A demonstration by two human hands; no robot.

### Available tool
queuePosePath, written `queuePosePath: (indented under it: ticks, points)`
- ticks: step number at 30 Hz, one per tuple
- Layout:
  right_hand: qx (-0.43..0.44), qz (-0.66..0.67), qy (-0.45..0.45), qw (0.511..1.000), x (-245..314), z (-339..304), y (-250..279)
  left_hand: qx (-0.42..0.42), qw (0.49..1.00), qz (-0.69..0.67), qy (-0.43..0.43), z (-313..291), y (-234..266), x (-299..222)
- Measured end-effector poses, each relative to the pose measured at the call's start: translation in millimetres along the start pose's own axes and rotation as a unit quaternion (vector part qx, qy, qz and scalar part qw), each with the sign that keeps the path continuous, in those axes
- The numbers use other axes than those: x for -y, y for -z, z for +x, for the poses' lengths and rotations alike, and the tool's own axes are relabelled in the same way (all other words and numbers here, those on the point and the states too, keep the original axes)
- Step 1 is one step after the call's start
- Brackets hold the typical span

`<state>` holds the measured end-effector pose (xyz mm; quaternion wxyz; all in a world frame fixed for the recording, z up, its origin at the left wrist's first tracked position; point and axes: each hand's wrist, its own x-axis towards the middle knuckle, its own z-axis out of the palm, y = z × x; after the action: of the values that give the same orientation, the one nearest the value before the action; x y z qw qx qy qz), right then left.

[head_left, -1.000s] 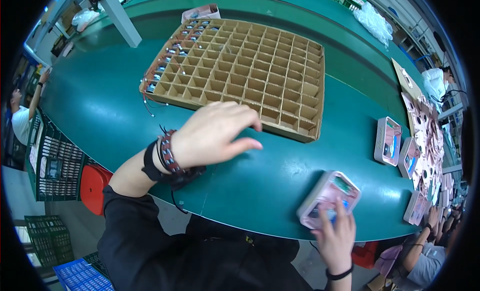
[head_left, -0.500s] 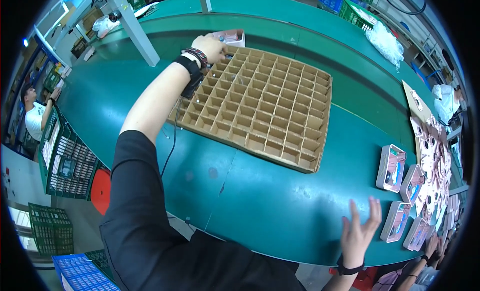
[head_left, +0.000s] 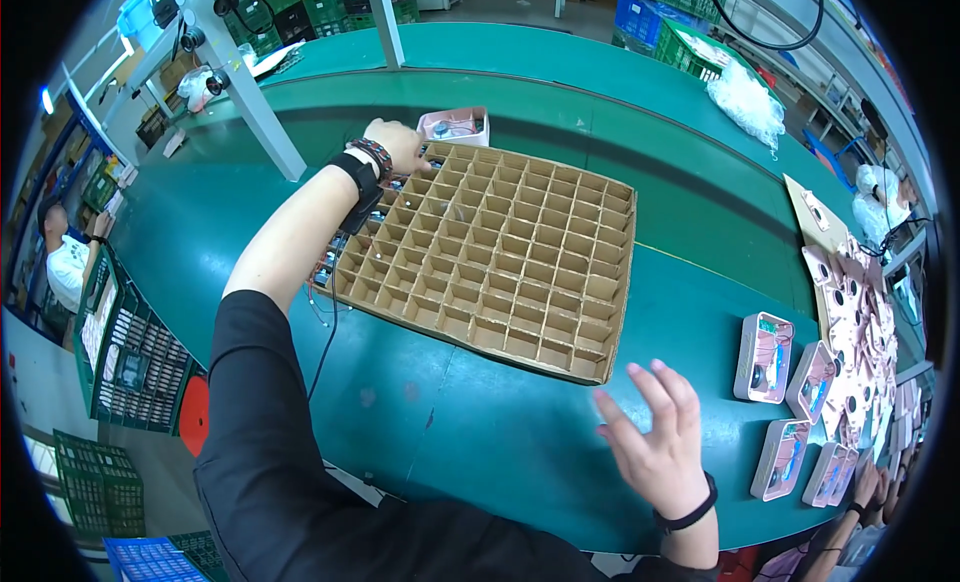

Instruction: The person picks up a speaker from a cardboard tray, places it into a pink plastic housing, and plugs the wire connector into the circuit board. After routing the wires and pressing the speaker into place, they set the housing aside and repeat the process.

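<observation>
A cardboard divider box (head_left: 520, 272) with rows of square compartments lies on the green workbench. My left hand (head_left: 398, 145) is at its far left corner, fingers curled down by the leftmost compartments; what they hold, if anything, is hidden. Small parts with wires (head_left: 325, 267) show along the box's left side, partly behind my forearm. Just beyond that hand stands a pink open case (head_left: 455, 125) with parts inside. My right hand (head_left: 660, 447), fingers spread, hovers over the bench near the box's near right corner and holds nothing.
Several open pink cases (head_left: 765, 357) with blue and green parts stand at the right, beside a pile of pink panels (head_left: 850, 322). A grey post (head_left: 255, 112) rises at the back left. A green crate (head_left: 135, 352) and a seated person (head_left: 68, 257) are at far left.
My right hand has moved up and left, closer to the box. My left hand stays at the far left corner, slightly lower in view. The whole view has shifted a little.
</observation>
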<state>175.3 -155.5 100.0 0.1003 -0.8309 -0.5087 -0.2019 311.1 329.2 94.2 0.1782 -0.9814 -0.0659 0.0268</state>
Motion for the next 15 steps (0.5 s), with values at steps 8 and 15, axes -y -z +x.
queuePosePath:
  ticks: [8,15]
  points:
    - [-0.111,0.048,0.105,0.987,16.6,43.1,6.6,-0.103,0.994,-0.039,0.007,0.8,-14.8,4.2]
    - [-0.158,0.168,-0.011,0.973,-19.5,68.7,-44.5,-0.065,0.948,-0.3,-0.081,-33.0,81.7,-60.7]
